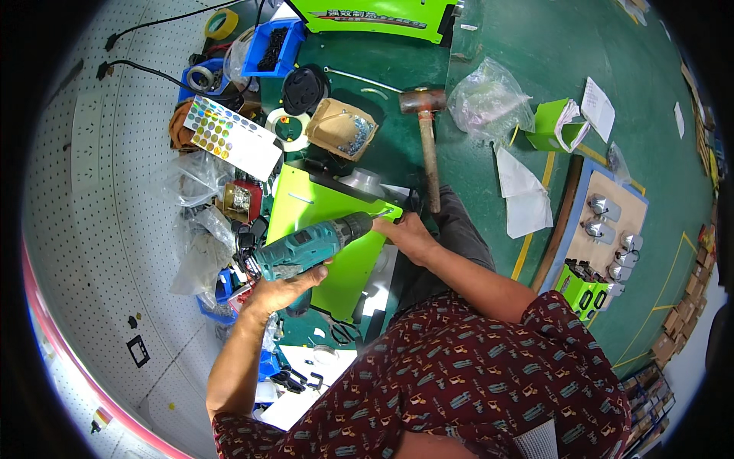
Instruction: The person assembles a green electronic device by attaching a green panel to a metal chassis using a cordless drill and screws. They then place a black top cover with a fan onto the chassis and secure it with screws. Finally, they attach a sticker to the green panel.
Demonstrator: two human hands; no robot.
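A teal cordless drill (pixel 304 249) is gripped in my left hand (pixel 277 295), its chuck pointing right. The bit reaches the upper right corner of a bright green panel (pixel 348 275), which stands tilted in front of me. At that corner my right hand (pixel 410 236) is closed on the panel's edge, fingertips close to the bit. Whether a screw sits at the tip is too small to tell. Beyond the panel, a cardboard tray (pixel 323 131) holds small silvery screws. A silvery round part (pixel 364 181) shows behind the panel's upper edge.
A mallet (pixel 428 130) lies beyond my right hand. A tape roll (pixel 289 128), a blue bin (pixel 275 47) of black parts and a sticker sheet (pixel 233 138) crowd the far left. Scissors (pixel 342 330) lie near the panel's lower edge. A cart (pixel 569 222) with lamp-like parts stands right.
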